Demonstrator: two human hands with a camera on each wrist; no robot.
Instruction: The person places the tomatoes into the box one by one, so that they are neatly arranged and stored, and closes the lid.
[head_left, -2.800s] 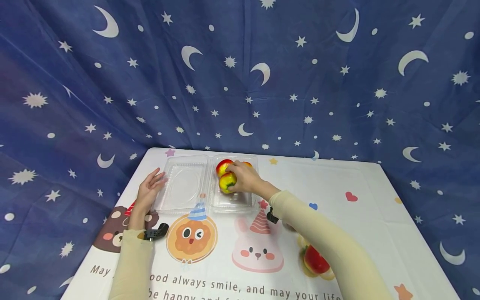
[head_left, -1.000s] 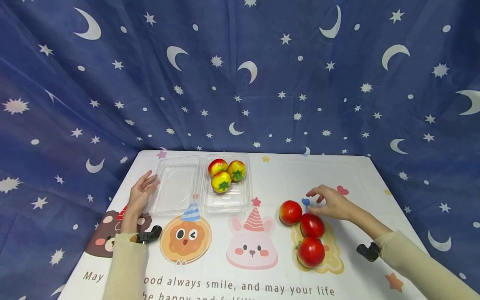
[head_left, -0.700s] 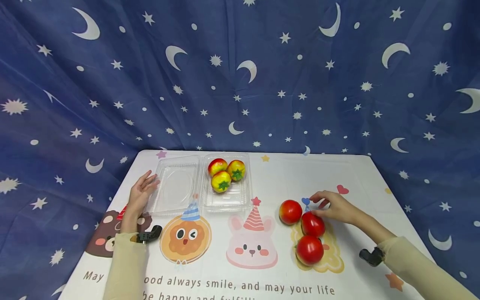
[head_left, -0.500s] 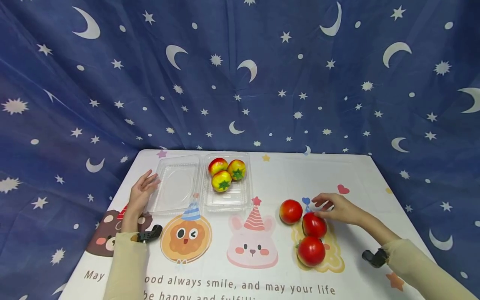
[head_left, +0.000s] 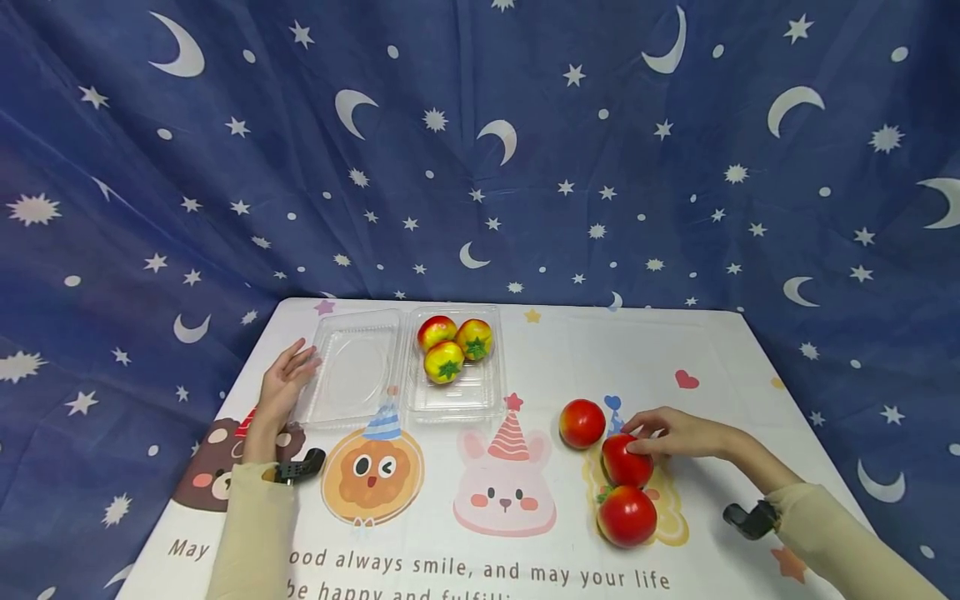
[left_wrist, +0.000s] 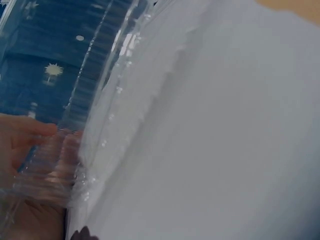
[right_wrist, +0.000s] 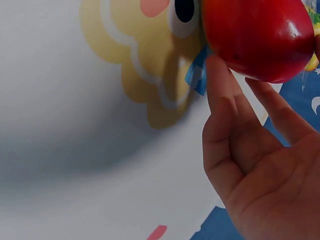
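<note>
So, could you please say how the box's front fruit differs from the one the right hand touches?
The front fruit is mostly yellow with green leaves showing; the red fruit has no leaves plainly visible. The front fruit sits untouched in the clear box; the red fruit is outside it, touched by the right hand. Both look round and glossy.

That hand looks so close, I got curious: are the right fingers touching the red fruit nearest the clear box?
Apart. The head view shows white tablecloth and a blue print between the right fingers and that red fruit.
</note>
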